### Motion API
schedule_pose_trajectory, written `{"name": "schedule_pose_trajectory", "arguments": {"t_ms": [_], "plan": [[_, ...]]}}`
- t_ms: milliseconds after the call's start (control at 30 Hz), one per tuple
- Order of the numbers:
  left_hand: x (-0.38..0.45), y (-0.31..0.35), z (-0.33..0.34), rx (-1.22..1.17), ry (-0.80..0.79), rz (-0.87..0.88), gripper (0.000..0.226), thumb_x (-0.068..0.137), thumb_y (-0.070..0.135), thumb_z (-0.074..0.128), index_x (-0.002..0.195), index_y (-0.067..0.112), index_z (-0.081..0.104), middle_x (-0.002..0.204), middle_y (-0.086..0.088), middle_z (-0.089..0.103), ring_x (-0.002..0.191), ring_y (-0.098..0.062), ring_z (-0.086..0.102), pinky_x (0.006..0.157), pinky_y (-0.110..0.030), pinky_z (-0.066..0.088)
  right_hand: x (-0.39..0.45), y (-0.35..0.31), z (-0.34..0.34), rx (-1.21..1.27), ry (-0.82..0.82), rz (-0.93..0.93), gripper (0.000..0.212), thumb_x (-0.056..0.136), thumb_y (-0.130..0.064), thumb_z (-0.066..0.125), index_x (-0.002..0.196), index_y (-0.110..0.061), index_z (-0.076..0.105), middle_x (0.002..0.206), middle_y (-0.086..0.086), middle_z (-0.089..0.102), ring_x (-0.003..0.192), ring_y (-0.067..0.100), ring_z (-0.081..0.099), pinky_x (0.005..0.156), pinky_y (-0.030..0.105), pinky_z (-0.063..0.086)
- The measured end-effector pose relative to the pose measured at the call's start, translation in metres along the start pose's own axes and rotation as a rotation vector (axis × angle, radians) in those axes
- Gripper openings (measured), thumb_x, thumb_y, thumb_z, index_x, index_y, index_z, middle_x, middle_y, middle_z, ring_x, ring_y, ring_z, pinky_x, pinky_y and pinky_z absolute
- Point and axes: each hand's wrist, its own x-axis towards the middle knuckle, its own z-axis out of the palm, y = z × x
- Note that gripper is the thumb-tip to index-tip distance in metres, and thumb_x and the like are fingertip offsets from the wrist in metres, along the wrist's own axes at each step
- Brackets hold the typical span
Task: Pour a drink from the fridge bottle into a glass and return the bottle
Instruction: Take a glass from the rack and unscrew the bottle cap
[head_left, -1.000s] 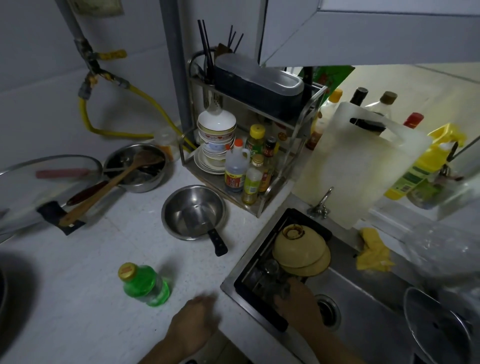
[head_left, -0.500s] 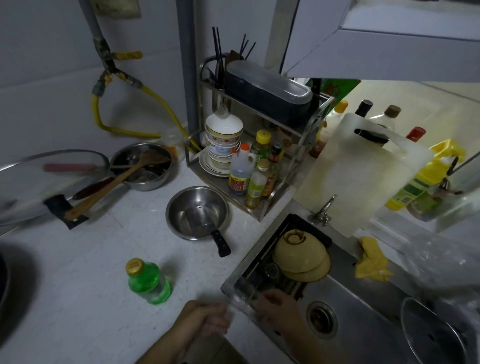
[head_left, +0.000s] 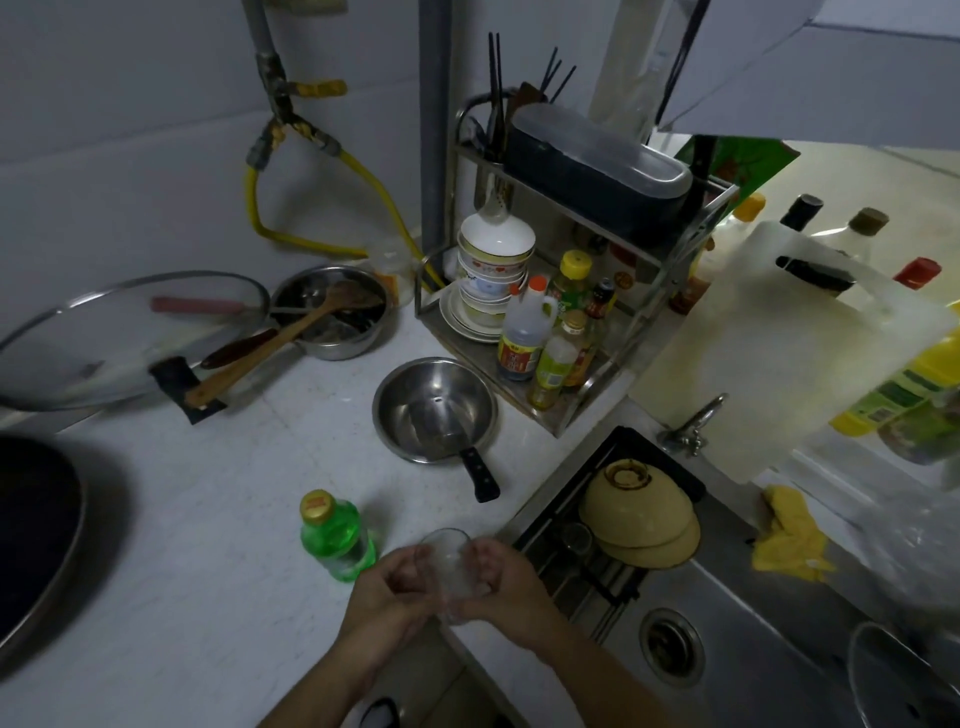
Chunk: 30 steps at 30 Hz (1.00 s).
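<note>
The pale worktop (head_left: 218, 545) runs from the left edge to the steel sink (head_left: 769, 623) at the right. A white cutting board (head_left: 779, 374) leans behind the sink's far edge, above the tap (head_left: 693, 423). A glass pan lid (head_left: 119, 338) lies at the worktop's far left, a wooden spatula (head_left: 291, 338) resting across it into a steel pot (head_left: 332, 312). In the far corner stands a wire rack (head_left: 582, 291) crowded with stacked bowls (head_left: 493, 270) and sauce bottles (head_left: 550, 338). Just in front of the rack sits a steel saucepan (head_left: 436, 410), its black handle pointing toward the near edge. Two upturned yellow bowls (head_left: 639, 514) lie in a black drainer (head_left: 613, 551) at the sink's left end, a yellow cloth (head_left: 789, 540) to their right. The green bottle (head_left: 335, 535), yellow cap on, stands upright near the worktop's front edge. Just right of it, above the seam between worktop and sink, the clear glass (head_left: 452, 571) is cupped tilted between both hands: the left hand (head_left: 389, 592) wraps its left side, the right hand (head_left: 506, 582) closes on its right side
</note>
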Motion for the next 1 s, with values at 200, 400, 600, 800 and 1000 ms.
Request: {"name": "schedule_pose_trajectory", "arguments": {"t_ms": [200, 400, 600, 800, 1000], "plan": [[0.011, -0.008, -0.009, 0.212, 0.077, 0.136, 0.063, 0.051, 0.007, 0.093, 0.107, 0.016, 0.065, 0.093, -0.005, 0.076, 0.088, -0.014, 0.072, 0.071, -0.019, 0.057, 0.029, -0.006, 0.002, -0.21, -0.089, -0.098, 0.053, 0.065, -0.009, 0.091, 0.104, -0.025, 0.058, 0.12, 0.003, 0.061, 0.102, 0.016, 0.063, 0.078, 0.026, 0.06], [0.019, -0.01, 0.003, 0.268, 0.167, 0.227, 0.058, 0.059, 0.005, 0.091, 0.107, 0.025, 0.064, 0.101, 0.012, 0.073, 0.09, 0.001, 0.068, 0.074, -0.012, 0.054, 0.045, -0.002, 0.003, -0.273, -0.005, -0.15, 0.063, 0.058, -0.033, 0.09, 0.112, -0.022, 0.059, 0.118, 0.003, 0.062, 0.1, 0.018, 0.067, 0.083, 0.035, 0.061], [0.034, -0.018, 0.007, 0.266, 0.199, 0.271, 0.055, 0.062, -0.002, 0.085, 0.108, 0.022, 0.067, 0.104, 0.011, 0.073, 0.092, -0.004, 0.07, 0.075, -0.016, 0.055, 0.056, 0.003, 0.008, -0.223, 0.059, -0.133, 0.053, 0.061, -0.022, 0.089, 0.1, -0.038, 0.057, 0.111, 0.001, 0.067, 0.1, 0.017, 0.066, 0.084, 0.032, 0.059], [0.045, -0.022, 0.006, 0.246, 0.187, 0.334, 0.056, 0.067, -0.012, 0.08, 0.112, 0.018, 0.065, 0.108, 0.008, 0.072, 0.096, -0.004, 0.069, 0.08, -0.017, 0.055, 0.067, 0.009, 0.014, -0.202, 0.096, -0.114, 0.061, 0.05, -0.033, 0.088, 0.106, -0.03, 0.063, 0.106, -0.001, 0.07, 0.099, 0.02, 0.068, 0.085, 0.045, 0.06], [0.029, -0.022, 0.009, 0.179, 0.154, 0.052, 0.084, 0.065, 0.017, 0.08, 0.137, 0.024, 0.037, 0.116, 0.009, 0.057, 0.1, 0.001, 0.058, 0.079, -0.014, 0.048, 0.052, 0.006, 0.016, -0.154, 0.153, -0.051, 0.063, 0.069, -0.004, 0.086, 0.12, -0.019, 0.053, 0.103, -0.014, 0.058, 0.095, 0.01, 0.061, 0.081, 0.026, 0.057]]}}
